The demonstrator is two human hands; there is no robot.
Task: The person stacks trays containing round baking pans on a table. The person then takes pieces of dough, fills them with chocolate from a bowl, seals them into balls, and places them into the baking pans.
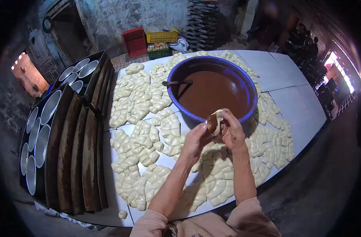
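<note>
Scanning from the left, I pick out round silver metal pans set in dark rectangular trays, with long rust-brown metal panels standing close together between them and the dough. One small pale dough ball lies by itself at the near left corner of the broad white table. Next come wide patches of pale, glossy dough pieces, packed side by side. Beyond the far edge, I see a red plastic crate beside a yellow plastic crate, with a green plastic crate below. Past them stands a large round blue plastic basin of smooth brown paste, a dark slender utensil across its left rim. Just at the basin's near rim, I have my left hand closed with its fingertips on a soft pale dough wrap filled with brown paste; my right hand grips the wrap's other side, fingers curled over it. Farther right, more dough pieces reach toward bare white tabletop.
</note>
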